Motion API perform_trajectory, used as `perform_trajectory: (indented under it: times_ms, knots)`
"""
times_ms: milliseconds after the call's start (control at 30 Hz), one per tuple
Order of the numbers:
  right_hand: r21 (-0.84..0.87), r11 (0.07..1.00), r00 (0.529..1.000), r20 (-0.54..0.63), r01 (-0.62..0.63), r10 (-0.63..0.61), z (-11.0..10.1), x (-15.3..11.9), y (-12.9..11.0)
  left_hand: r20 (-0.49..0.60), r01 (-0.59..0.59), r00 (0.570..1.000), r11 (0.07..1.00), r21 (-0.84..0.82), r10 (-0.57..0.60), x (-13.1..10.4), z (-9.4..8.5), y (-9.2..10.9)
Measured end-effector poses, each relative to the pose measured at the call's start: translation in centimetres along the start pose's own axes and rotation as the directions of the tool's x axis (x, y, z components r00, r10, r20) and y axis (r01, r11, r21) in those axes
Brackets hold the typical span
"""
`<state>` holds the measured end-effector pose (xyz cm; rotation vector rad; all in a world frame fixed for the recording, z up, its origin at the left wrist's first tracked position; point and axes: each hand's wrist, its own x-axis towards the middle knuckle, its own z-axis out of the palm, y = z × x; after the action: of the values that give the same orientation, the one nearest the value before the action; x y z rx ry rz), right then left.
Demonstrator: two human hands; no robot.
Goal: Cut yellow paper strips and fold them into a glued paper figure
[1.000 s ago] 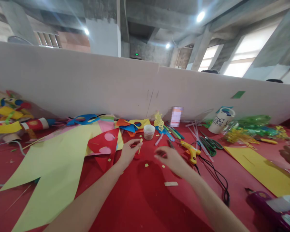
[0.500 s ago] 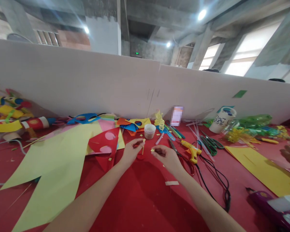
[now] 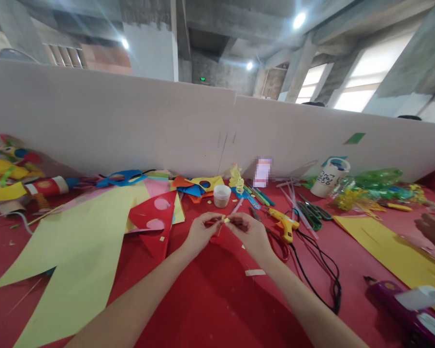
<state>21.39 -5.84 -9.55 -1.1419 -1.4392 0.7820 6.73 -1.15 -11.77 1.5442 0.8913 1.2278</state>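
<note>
My left hand (image 3: 204,232) is closed in a pinch on a thin yellowish strip (image 3: 219,229) that hangs below the fingertips. Between the thumb and finger of my right hand (image 3: 249,236) is a small yellow paper piece (image 3: 226,220). The fingertips of both hands meet, and the paper piece is at the strip's upper end; whether the two are stuck together I cannot tell. Just beyond my hands stands a white paper cup (image 3: 222,195). To the left lies a red paper mask (image 3: 154,210) with cut eye holes.
Right of my hands lie a yellow glue gun (image 3: 284,224) with a black cord, red-handled scissors (image 3: 281,246) and green-handled scissors (image 3: 311,215). Pale yellow paper (image 3: 90,241) covers the left side. Another person's hand (image 3: 433,232) is at the far right, near a purple tool (image 3: 402,304).
My two hands have come together from a small gap. The right hand's yellow paper piece has moved left to the top of the strip in my left hand.
</note>
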Motion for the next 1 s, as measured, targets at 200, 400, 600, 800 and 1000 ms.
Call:
perform_trajectory:
  times_ms: [200,400,600,800,1000]
  knots:
    - [0.024,1.000,1.000,-0.030,-0.002,0.003,0.2,0.0,0.3,-0.002,0.003,1.000,1.000,-0.017,-0.004,0.0,0.1,-0.1]
    - [0.027,1.000,0.999,-0.035,-0.017,0.018,0.3,0.0,0.4,0.018,0.019,1.000,1.000,-0.024,-0.019,-0.2,0.3,0.2]
    - [0.025,1.000,0.998,-0.060,-0.019,0.021,0.4,0.2,0.3,0.034,0.023,0.999,0.999,-0.034,-0.022,-0.4,0.4,0.5]
    - [0.015,1.000,0.998,-0.059,-0.018,0.019,0.2,0.3,0.7,0.034,0.014,0.999,0.999,-0.053,-0.012,-0.4,0.4,0.4]
    - [-0.078,0.996,0.999,-0.012,0.030,-0.031,-0.2,0.6,1.0,0.044,0.011,0.999,0.997,-0.074,-0.007,-0.3,0.3,0.1]
